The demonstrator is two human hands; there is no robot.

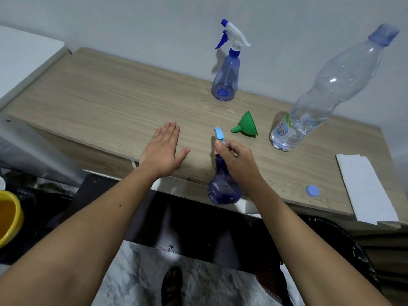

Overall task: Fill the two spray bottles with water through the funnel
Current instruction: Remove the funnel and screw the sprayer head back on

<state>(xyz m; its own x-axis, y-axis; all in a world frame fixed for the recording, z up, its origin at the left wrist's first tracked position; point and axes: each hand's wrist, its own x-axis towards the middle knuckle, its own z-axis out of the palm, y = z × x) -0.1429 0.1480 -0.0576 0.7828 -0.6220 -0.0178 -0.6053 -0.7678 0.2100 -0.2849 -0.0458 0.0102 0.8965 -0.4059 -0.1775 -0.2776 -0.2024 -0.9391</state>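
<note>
My right hand (236, 161) grips the neck and light-blue trigger head of a dark purple spray bottle (223, 188), which hangs at the table's front edge. My left hand (164, 149) lies flat on the wooden table (110, 96), fingers spread, holding nothing. A second spray bottle (226, 78), clear blue with a white and blue trigger head, stands upright at the back by the wall. A green funnel (247, 125) lies on its side between the two bottles. To the right stands a large clear water bottle (326, 93) with a blue neck, holding some water.
A loose blue cap (312, 191) lies near the table's front right. A white board (366, 186) rests on the right end. A yellow bucket (8, 219) sits on the floor at the left. A white surface (24, 56) adjoins the table's left side.
</note>
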